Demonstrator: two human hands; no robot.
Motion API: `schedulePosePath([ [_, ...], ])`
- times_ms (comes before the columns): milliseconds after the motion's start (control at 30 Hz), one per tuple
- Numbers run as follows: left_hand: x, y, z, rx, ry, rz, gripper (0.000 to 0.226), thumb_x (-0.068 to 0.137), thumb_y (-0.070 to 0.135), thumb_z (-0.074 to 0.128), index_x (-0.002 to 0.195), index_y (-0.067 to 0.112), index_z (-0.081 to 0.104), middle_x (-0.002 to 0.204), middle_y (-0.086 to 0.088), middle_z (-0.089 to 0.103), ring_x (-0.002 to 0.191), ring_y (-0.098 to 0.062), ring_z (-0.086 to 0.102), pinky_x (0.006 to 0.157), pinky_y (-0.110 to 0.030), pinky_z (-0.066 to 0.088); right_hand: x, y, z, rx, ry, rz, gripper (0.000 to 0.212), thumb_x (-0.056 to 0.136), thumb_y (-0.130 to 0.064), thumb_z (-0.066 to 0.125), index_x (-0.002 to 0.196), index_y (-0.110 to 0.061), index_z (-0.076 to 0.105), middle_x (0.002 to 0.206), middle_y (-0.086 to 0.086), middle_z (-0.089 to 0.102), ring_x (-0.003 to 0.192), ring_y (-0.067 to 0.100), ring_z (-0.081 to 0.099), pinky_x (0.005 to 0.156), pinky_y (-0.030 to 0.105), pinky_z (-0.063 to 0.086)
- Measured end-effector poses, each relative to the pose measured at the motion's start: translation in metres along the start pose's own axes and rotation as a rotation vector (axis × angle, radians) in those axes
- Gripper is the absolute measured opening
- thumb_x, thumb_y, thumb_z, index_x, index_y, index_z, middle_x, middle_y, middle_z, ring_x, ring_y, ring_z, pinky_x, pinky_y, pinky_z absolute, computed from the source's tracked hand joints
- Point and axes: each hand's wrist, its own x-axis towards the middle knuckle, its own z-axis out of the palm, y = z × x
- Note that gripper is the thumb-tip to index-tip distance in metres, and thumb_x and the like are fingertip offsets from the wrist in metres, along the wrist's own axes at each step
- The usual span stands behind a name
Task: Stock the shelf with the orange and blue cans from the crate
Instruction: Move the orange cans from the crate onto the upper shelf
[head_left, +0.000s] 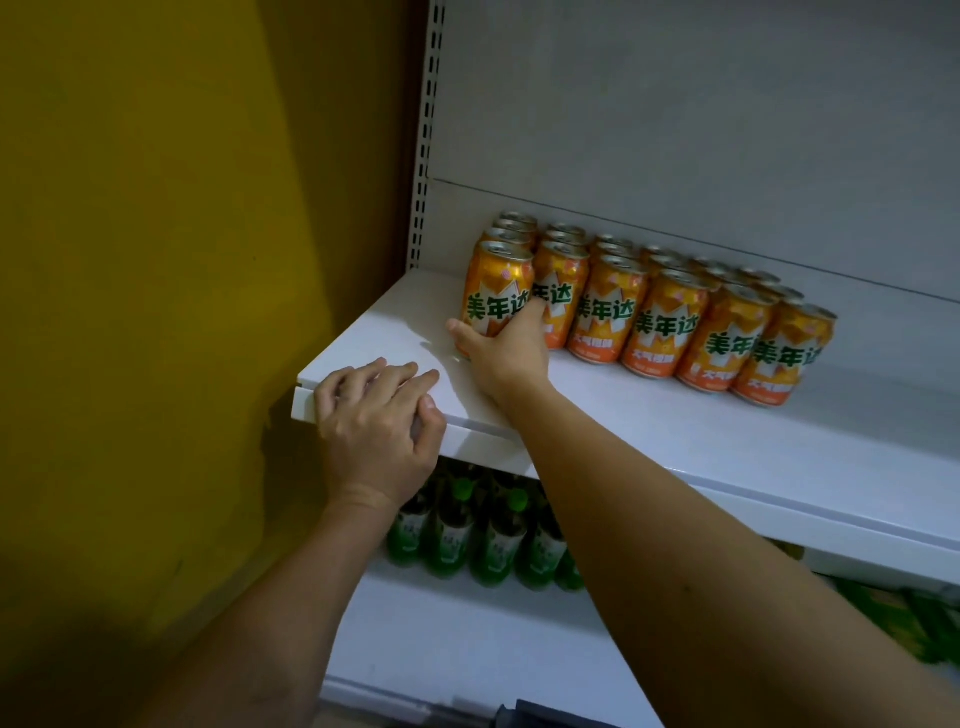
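An orange can (497, 291) stands upright on the white shelf (675, 431), just left of the middle of the frame. It has green writing on the front. The right hand (501, 348) is wrapped around its lower part, with the thumb on the left side and the fingers on the right side. The can's bottom is hidden by the hand, so I cannot tell if it sits flat on the shelf.

This can is at the left end of the front row. More orange cans (675, 322) stand just beside it, in rows that run off to the right and back toward the wall. They are all upright and packed close, touching each other.

The left hand (376, 421) is in the lower left part of the frame. It grips the front left corner of the shelf, with the fingers curled over the top and the thumb on the front edge. It holds no can. The two hands are near each other but not touching.

Under the shelf, green bottles (483, 535) stand on a lower shelf. A yellow wall (182, 234) fills the left side of the frame. A grey back panel (701, 104) fills the upper right.
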Motion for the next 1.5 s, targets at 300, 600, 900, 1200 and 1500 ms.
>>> schedulePosePath([
  [300,0.003,0.002,-0.018,0.068,-0.307,-0.063,0.053,0.095,0.041,0.027,0.121,0.024,0.070,0.125,0.001,0.067,0.120,-0.022,0.055,0.104,-0.043,0.031,-0.034,-0.009,-0.027,0.137,-0.109,0.090,0.079,0.081,-0.030,0.079,0.141,-0.013,0.031,0.143,0.007,0.047,0.131,0.025,0.048,0.107,0.034,0.040],
  [600,0.010,0.060,-0.073,0.061,-0.391,-0.178,0.034,0.097,0.025,0.040,0.105,0.012,0.071,0.106,-0.011,0.067,0.101,-0.033,0.055,0.084,-0.042,0.041,-0.129,0.002,-0.132,0.282,-0.190,0.247,0.049,0.098,-0.036,0.057,0.135,-0.004,0.051,0.127,0.009,0.059,0.116,0.026,0.060,0.105,0.043,0.047],
  [900,-0.113,0.195,-0.102,-0.474,-0.886,-0.383,0.024,0.099,0.035,0.040,0.102,0.024,0.062,0.098,-0.002,0.064,0.084,-0.025,0.057,0.069,-0.032,0.044,-0.245,0.047,-0.244,-0.067,-0.157,0.267,0.041,0.103,-0.038,0.045,0.127,-0.008,0.058,0.109,0.004,0.061,0.096,0.017,0.057,0.087,0.034,0.047],
  [1200,-0.266,0.249,-0.081,-0.530,-1.303,-0.574,0.027,0.100,0.032,0.043,0.112,0.018,0.062,0.106,-0.002,0.061,0.090,-0.023,0.055,0.075,-0.030,0.040,-0.341,0.206,-0.256,-0.361,-0.404,0.561,0.040,0.096,-0.035,0.058,0.120,-0.003,0.059,0.113,0.012,0.062,0.099,0.023,0.058,0.085,0.033,0.045],
  [1500,-0.394,0.257,-0.018,-0.419,-1.620,-0.726,0.030,0.096,0.018,0.045,0.068,0.015,0.052,0.084,-0.021,0.062,0.077,-0.030,0.055,0.065,-0.033,0.035,-0.408,0.377,-0.285,-0.713,-0.597,0.936,0.065,0.092,-0.042,0.061,0.143,-0.009,0.039,0.146,0.018,0.043,0.131,0.036,0.043,0.104,0.042,0.041],
])
